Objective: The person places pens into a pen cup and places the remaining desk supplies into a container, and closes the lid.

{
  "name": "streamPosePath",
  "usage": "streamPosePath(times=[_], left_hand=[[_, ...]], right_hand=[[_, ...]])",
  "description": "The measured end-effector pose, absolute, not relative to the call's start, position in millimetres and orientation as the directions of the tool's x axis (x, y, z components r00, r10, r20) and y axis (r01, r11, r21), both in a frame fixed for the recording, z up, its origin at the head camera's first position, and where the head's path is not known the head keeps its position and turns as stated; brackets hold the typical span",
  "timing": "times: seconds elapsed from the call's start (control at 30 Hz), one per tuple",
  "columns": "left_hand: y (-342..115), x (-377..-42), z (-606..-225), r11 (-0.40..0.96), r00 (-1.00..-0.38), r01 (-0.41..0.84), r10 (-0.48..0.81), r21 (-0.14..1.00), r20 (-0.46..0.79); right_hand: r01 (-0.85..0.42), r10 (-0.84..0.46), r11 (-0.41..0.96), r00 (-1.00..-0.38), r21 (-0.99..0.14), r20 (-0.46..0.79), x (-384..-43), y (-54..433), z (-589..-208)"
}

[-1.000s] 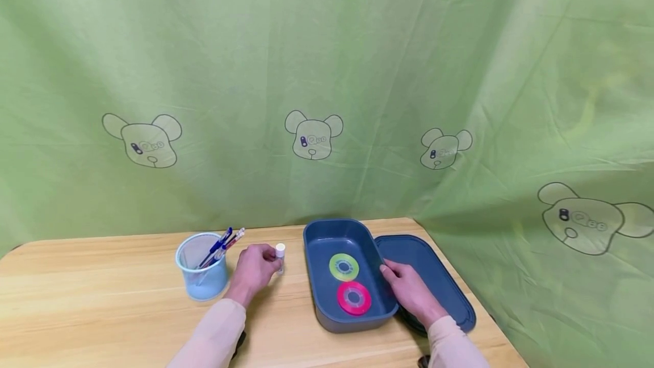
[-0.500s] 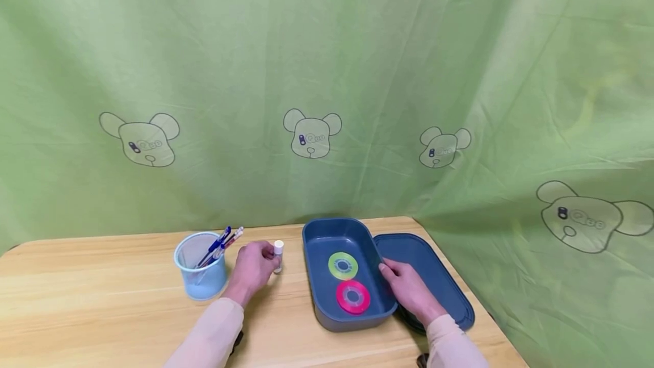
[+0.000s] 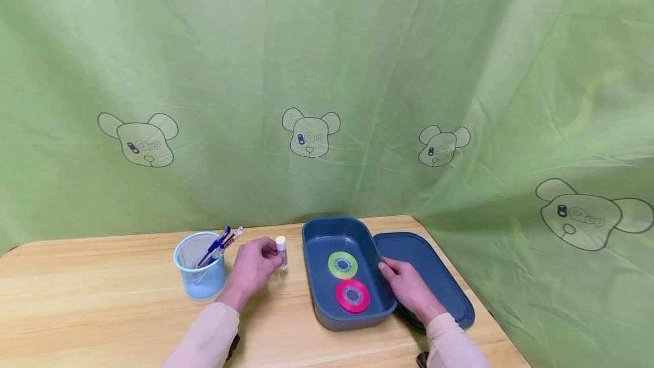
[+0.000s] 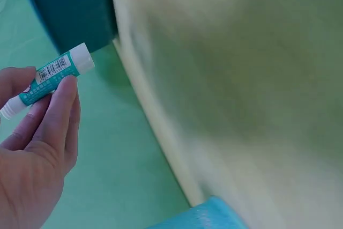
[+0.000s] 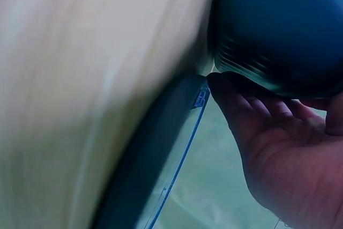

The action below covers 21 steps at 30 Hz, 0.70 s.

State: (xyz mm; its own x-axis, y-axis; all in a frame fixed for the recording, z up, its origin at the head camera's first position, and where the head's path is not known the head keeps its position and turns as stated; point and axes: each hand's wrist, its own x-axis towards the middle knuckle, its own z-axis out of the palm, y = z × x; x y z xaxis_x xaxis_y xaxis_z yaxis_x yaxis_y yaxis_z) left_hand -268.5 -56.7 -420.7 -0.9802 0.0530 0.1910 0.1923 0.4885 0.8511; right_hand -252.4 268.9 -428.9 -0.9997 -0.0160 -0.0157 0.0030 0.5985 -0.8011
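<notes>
My left hand [image 3: 252, 268] pinches a small glue stick [image 4: 51, 76] between thumb and fingertips. It has white ends and a teal label with a barcode, and in the head view the glue stick [image 3: 281, 251] stands nearly upright, left of a dark blue box [image 3: 317, 277]. At that box's right wall, my right hand [image 3: 409, 288] grips the side, thumb over the rim and fingers [image 5: 252, 105] underneath along the outside. Flat on the box's floor lie a yellow-green disc [image 3: 343, 265] and a pink disc [image 3: 353, 296], the pink one nearer me.
Left of my left hand stands a light blue mesh pen cup [image 3: 204, 280] with several pens [image 3: 217, 249] leaning in it. The dark blue lid [image 3: 434, 271] lies on the wooden table [image 3: 102, 300], right of the box and partly under my right hand. A green curtain [image 3: 230, 72] hangs behind.
My left hand has lifted slightly and shifted a little to the right with the glue stick in its fingers. The right hand and the box stay in place.
</notes>
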Motion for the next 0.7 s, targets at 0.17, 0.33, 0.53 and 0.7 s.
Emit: streamPosePath(times=[0.17,0.33,0.53,0.7], left_hand=[[-52,-266,-408,0.465,-0.966,0.253,0.067,0.848,0.251],[-43,-261,-396,0.428,-0.948,0.315,0.105,0.847,0.3],[-27,-258,-386,0.382,-0.932,0.361,0.164,0.851,0.322],[-15,-260,-384,0.353,-0.934,0.349,0.204,0.868,0.293]], right_hand=[[0.007,-0.013,0.602,-1.0,-0.798,-0.018,-252,268,-428],[0.003,-0.016,0.604,-1.0,-0.797,-0.016,-251,268,-428],[-0.005,-0.017,0.597,-1.0,-0.802,-0.007,-251,267,-428],[-0.007,-0.017,0.597,-1.0,-0.802,-0.004,-251,267,-427]])
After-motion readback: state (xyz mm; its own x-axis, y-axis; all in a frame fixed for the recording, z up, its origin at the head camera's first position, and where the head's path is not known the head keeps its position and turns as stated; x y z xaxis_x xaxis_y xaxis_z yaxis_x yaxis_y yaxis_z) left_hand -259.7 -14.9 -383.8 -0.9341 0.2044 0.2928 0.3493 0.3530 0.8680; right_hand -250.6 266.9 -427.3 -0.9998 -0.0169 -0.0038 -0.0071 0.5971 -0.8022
